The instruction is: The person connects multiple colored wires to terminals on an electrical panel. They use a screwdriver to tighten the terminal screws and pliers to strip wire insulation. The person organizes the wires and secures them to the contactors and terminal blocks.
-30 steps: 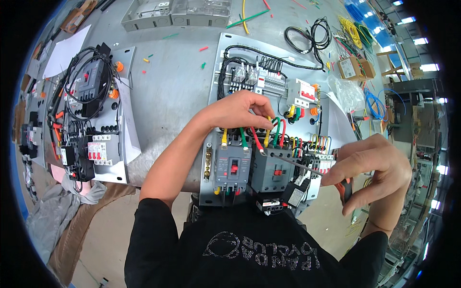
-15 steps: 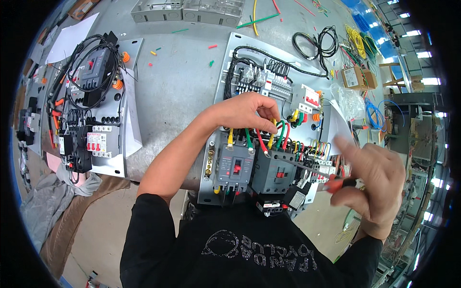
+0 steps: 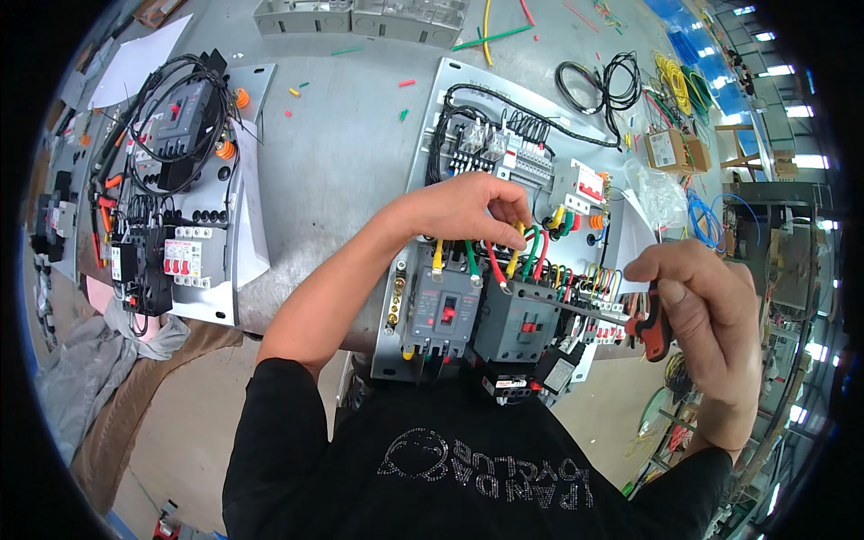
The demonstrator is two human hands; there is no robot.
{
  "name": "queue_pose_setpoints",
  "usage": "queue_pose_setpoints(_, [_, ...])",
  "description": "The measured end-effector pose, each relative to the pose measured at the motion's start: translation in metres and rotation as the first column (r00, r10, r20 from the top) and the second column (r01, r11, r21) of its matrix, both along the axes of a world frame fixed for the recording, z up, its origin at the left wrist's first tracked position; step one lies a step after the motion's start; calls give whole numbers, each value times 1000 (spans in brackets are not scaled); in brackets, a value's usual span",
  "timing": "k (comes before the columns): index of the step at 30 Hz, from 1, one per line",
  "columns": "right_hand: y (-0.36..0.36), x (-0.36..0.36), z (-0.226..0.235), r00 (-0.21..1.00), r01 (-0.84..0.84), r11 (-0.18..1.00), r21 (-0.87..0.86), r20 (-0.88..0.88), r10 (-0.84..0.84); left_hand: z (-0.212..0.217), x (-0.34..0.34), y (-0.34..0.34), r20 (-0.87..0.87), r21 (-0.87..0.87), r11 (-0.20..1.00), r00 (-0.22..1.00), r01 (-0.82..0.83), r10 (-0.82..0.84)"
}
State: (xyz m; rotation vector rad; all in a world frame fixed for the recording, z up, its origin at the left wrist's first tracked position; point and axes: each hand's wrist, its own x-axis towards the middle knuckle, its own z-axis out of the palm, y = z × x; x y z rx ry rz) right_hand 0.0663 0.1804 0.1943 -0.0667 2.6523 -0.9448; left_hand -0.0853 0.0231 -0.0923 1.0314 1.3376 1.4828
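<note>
My left hand (image 3: pixel 479 207) reaches over a metal mounting plate (image 3: pixel 421 160) and pinches a short yellow wire (image 3: pixel 514 261) between thumb and fingers. That wire runs down to the top of a dark grey circuit breaker (image 3: pixel 508 328). Beside it stand a red wire (image 3: pixel 496 264) with a bare lug and a looped green wire (image 3: pixel 533 247). My right hand (image 3: pixel 711 324) grips a screwdriver (image 3: pixel 650 331) by its red and black handle. Its shaft points left toward the breaker's upper terminals; where the tip sits is hard to make out. A second grey breaker (image 3: pixel 439 315) is mounted on the left.
Another wired plate (image 3: pixel 216 310) lies at the left with coiled black cable (image 3: pixel 193 76). Grey enclosures (image 3: pixel 405 22) stand at the back. Coiled black wire (image 3: pixel 621 85), a cardboard box (image 3: pixel 675 150) and a plastic bag (image 3: pixel 655 193) lie at the right.
The screwdriver and right hand have settled from a blur, with the handle now turned more upright in the fingers. My left hand keeps its pinch; the whole view has shifted slightly.
</note>
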Motion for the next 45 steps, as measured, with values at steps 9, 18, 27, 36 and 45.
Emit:
queue_pose_setpoints(9, [33, -33, 13, 732, -647, 716, 262, -46, 679, -5, 0, 0, 58, 41, 999, 998, -14, 11])
queue_pose_setpoints(18, [10, -12, -2, 683, -401, 671, 624, -285, 673, 6, 7, -9, -111, -64, 997, 993, -44, 36])
queue_pose_setpoints(27, [3, -21, 1, 723, -509, 685, 522, -172, 669, 6, 4, -7, -83, -53, 998, 996, -29, 24])
queue_pose_setpoints(36, [-10, -51, -6, 542, -840, 495, 222, 348, 765, -1, 2, -7, -202, -48, 999, 979, 17, -26])
queue_pose_setpoints(45, [-22, -39, -14, 900, -362, 924, 122, 303, 313, -2, 0, -11, -310, -89, 996, 949, 20, -47])
